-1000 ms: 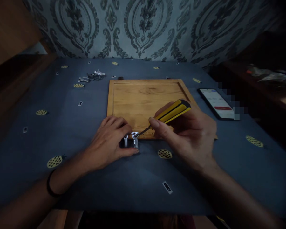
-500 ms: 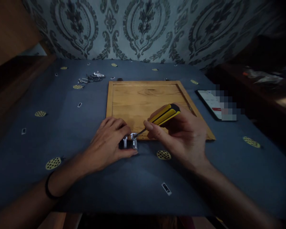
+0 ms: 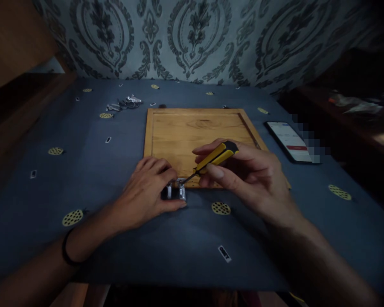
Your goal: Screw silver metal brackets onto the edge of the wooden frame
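A framed wooden panel (image 3: 195,132) lies flat on the cloth-covered table. At its near edge sits a shiny metal hinge (image 3: 182,192), partly hidden by fingers. My left hand (image 3: 150,185) is closed around the hinge, thumb on the near side and fingers resting on the panel's edge. Between the thumb and fingers of my right hand (image 3: 256,179) is a yellow and black screwdriver (image 3: 216,157). Its shaft slants down to the left, and the tip meets the hinge where it lies on the panel. A screw under the tip is too small to make out.
A small pile of metal hardware (image 3: 128,102) lies at the back left of the table. To the panel's right rests a phone (image 3: 289,140) with its screen lit. A wooden cabinet (image 3: 16,38) stands at far left, and a patterned curtain or wall covering (image 3: 150,38) rises behind.
My right hand has shifted its hold on the screwdriver, its fingers more spread and the handle slightly lower. My left hand keeps its hold on the hinge. The view has moved slightly.
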A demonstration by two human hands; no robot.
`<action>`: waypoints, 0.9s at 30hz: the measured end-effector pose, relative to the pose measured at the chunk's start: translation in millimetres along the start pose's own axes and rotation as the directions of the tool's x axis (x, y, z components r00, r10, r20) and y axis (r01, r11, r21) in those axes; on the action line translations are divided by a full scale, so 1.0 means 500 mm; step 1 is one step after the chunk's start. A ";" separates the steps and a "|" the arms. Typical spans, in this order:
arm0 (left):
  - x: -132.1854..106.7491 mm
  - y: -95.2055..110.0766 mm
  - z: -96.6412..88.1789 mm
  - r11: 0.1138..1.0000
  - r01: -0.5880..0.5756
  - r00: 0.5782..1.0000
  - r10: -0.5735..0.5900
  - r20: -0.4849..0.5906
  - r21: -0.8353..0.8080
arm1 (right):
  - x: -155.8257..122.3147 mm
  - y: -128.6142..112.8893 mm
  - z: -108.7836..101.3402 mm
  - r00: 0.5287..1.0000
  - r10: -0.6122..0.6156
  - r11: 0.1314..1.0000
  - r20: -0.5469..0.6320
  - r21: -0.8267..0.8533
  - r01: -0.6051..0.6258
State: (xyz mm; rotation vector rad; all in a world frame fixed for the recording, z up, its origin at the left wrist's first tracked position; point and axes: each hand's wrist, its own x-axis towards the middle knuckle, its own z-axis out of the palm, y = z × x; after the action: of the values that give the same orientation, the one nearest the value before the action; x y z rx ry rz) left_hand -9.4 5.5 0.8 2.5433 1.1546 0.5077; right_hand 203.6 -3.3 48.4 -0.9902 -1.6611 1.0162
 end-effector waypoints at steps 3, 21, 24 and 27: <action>0.000 -0.001 0.001 1.000 -0.008 1.000 0.008 -0.005 0.009 | 0.000 -0.002 0.000 1.000 -0.026 0.999 -0.009 -0.026 0.026; -0.007 -0.001 0.004 1.000 -0.030 0.999 0.029 -0.046 -0.011 | -0.019 0.014 0.020 0.914 -0.353 0.909 -0.201 -0.303 0.285; -0.007 -0.001 0.004 1.000 -0.024 0.999 0.024 -0.042 -0.004 | -0.018 0.014 0.023 0.918 -0.337 0.912 -0.208 -0.313 0.264; -0.005 0.000 0.003 1.000 -0.016 1.000 0.016 -0.023 0.000 | -0.018 0.018 0.023 0.919 -0.339 0.912 -0.199 -0.309 0.270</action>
State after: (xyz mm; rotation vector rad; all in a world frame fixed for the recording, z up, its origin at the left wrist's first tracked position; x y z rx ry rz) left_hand -10.5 3.4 -0.9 2.5552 1.1432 0.5424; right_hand 196.4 -10.8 34.8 -0.9501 -1.7060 0.4377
